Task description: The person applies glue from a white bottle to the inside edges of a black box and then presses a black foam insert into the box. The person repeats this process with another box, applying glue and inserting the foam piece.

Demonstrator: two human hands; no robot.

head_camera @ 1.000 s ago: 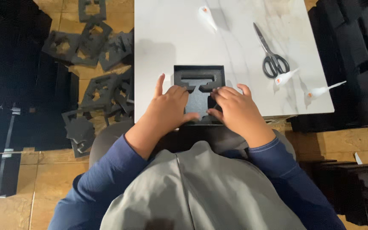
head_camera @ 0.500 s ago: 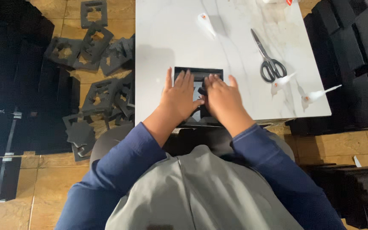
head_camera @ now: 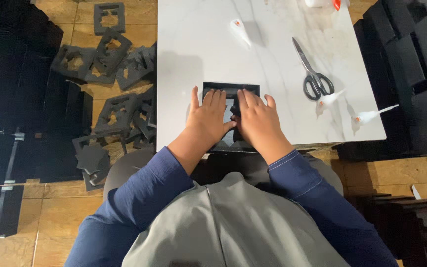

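Two flat hands cover most of a black foam tray (head_camera: 231, 89) at the near edge of the white marble table (head_camera: 198, 54): the left hand (head_camera: 207, 118) and the right hand (head_camera: 258, 121) lie side by side, palms down, fingers spread and pressed on its surface, gripping nothing. What sits in the tray's cut-out is hidden beneath them. To the right lie black-handled scissors (head_camera: 312, 71), then two small white glue tubes (head_camera: 329, 99) (head_camera: 371, 115) with thin nozzles, and a third tube (head_camera: 238, 28) farther up the table. Grey foam cut-out frames (head_camera: 109, 64) litter the tiled floor at left, beside dark stacked blocks (head_camera: 411, 74) flanking the table.
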